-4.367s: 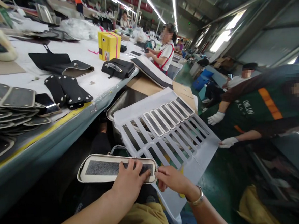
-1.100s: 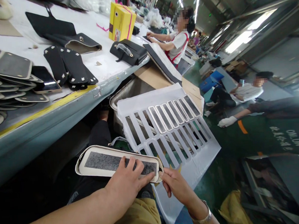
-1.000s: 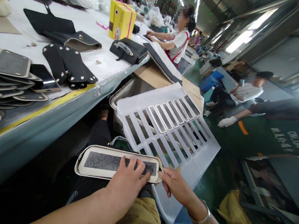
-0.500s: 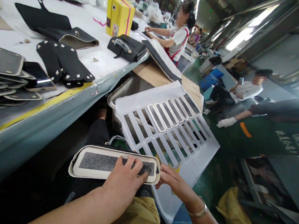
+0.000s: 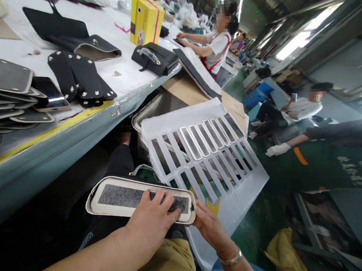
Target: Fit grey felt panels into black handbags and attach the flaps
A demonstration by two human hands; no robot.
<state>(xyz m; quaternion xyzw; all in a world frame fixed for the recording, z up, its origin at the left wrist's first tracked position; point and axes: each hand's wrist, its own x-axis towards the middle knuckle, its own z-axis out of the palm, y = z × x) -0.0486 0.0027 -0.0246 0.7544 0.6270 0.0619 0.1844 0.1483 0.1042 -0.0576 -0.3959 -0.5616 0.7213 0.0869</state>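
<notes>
An unfinished black handbag (image 5: 93, 185) rests across my lap with its long white-edged base turned up. A grey textured strip (image 5: 120, 198) runs along the middle of that base. On its right half lies my left hand (image 5: 155, 210), fingers spread and bent, tips pressing on the strip and panel. My right hand (image 5: 206, 220) pinches the rim at the bag's right end, its thumb and fingers closed there. Behind the bag a plastic-wrapped handle (image 5: 143, 167) sticks out. The bag's underside is hidden.
A slotted white board (image 5: 248, 192) beyond the bag carries several white-edged strips (image 5: 204, 139). On the table (image 5: 125, 79) at left are black leather pieces (image 5: 79, 76), a phone (image 5: 48, 94), another black handbag (image 5: 156, 57) and a yellow box (image 5: 146, 19). Other people sit further back; a gloved hand (image 5: 278, 149) shows at right.
The view has shifted slightly, moving everything a little to the right in the picture. My right hand has closed in further around the bag's end; my left hand keeps its place on the base.
</notes>
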